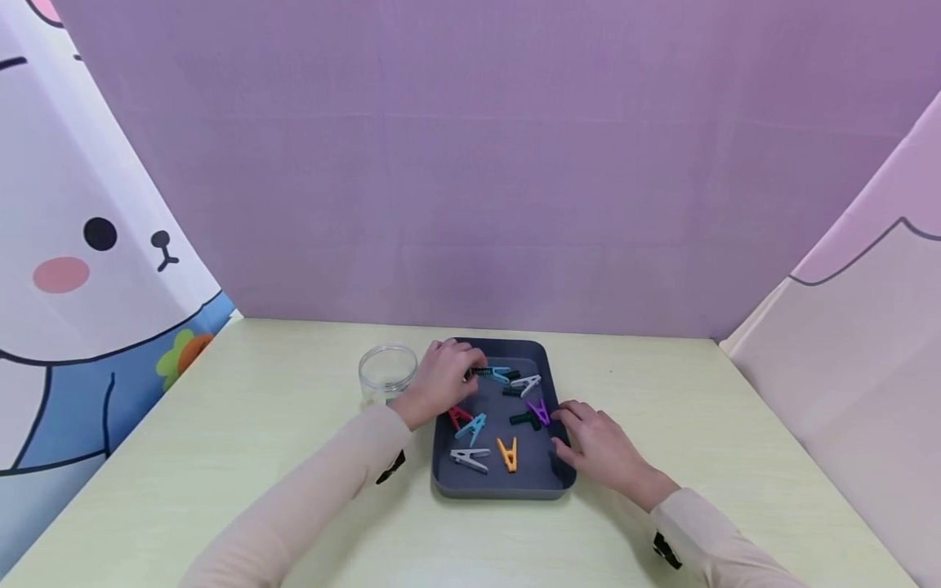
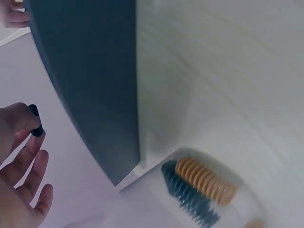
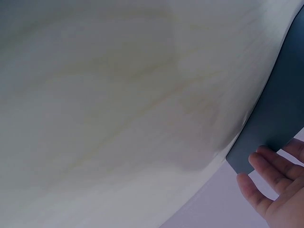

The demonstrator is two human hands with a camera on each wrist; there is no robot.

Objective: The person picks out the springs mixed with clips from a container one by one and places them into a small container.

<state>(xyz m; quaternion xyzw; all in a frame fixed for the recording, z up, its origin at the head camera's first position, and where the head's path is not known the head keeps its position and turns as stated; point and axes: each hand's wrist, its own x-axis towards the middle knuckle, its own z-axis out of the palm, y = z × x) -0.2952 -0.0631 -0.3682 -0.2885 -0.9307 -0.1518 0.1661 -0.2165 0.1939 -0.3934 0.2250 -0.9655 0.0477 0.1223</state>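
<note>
Spring (image 2: 35, 121), small and dark, is pinched by thumb and finger of my left hand (image 1: 443, 376), over the tray (image 1: 503, 492). Beside that hand stands a clear jar (image 1: 387, 369). My right hand (image 1: 606, 453) has its fingers loosely apart at the tray's edge, near a purple clip (image 1: 542, 415).
</note>
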